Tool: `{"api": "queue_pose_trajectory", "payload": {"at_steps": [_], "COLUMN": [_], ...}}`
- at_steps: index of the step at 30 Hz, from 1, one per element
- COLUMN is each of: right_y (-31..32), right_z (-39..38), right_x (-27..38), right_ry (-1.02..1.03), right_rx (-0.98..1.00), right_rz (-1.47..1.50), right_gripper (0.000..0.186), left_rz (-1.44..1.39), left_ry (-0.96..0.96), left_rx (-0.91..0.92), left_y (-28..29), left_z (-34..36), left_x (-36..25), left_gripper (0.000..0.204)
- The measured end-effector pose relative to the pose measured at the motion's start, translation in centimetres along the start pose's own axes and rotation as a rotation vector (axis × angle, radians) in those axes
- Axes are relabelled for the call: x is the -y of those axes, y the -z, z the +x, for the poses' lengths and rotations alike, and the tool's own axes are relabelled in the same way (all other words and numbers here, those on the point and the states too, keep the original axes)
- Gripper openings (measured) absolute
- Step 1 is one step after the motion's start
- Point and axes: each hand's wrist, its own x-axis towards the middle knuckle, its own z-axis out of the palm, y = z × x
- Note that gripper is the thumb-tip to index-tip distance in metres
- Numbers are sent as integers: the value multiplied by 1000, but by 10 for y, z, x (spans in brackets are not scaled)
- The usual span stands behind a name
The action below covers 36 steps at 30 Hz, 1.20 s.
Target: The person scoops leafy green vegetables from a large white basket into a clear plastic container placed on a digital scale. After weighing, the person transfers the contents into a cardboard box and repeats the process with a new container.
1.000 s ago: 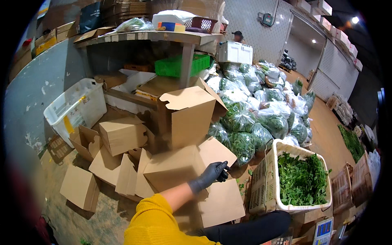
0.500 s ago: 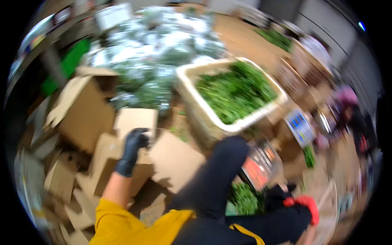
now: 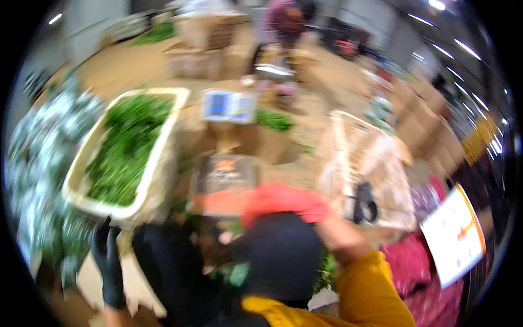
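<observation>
My left hand point(image 3: 110, 267), in a dark glove, is raised with its fingers stretched up and slightly apart. It holds nothing and is nearest the lower end of a cream tub point(image 3: 173, 122) full of leafy greens point(image 3: 131, 147). My right hand point(image 3: 280, 203), in a red glove, lies across my dark-clad knee point(image 3: 283, 250); blur hides how its fingers are set. Just beyond it is a clear-lidded box with a red-orange front point(image 3: 223, 185). More greens point(image 3: 326, 272) show in part beside my right leg.
Bagged greens point(image 3: 46, 141) pile up at left. A blue-and-white scale panel point(image 3: 227, 107) stands ahead, with a green bundle point(image 3: 274, 120) beside it. Rightward are a pale crate point(image 3: 339, 147), dark-red sacks point(image 3: 408, 261) and a white sheet point(image 3: 455, 237). A person point(image 3: 283, 24) works at the back.
The view has swung to the right, so the tub now sits at left and the crate and sacks have come in. My right hand has moved up onto the knee; the left remains empty.
</observation>
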Motion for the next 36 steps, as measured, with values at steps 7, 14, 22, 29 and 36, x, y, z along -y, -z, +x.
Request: {"api": "queue_pose_trajectory", "payload": {"at_steps": [7,14,22,29,36], "right_y": [-17,-1,46,44,-4], "right_z": [80,153,239,263,198], "right_x": [-78,-62,-70,-66,-54], "right_ry": [586,1059,1009,753,19], "right_rx": [-518,-9,-311,-73,-44], "right_rz": [-530,-524,-419,-501,-520], "right_gripper": [15,14,15,12,21], "left_rz": [377,304,374,669,910], "left_ry": [-523,-767,-294,-83,-341], "left_rx": [361,840,930,1144,1103], "left_y": [-105,-146,-204,-198,-158], "left_z": [29,73,144,163,94], "left_x": [-20,13,41,33,22], "left_gripper": [34,47,47,58,41]}}
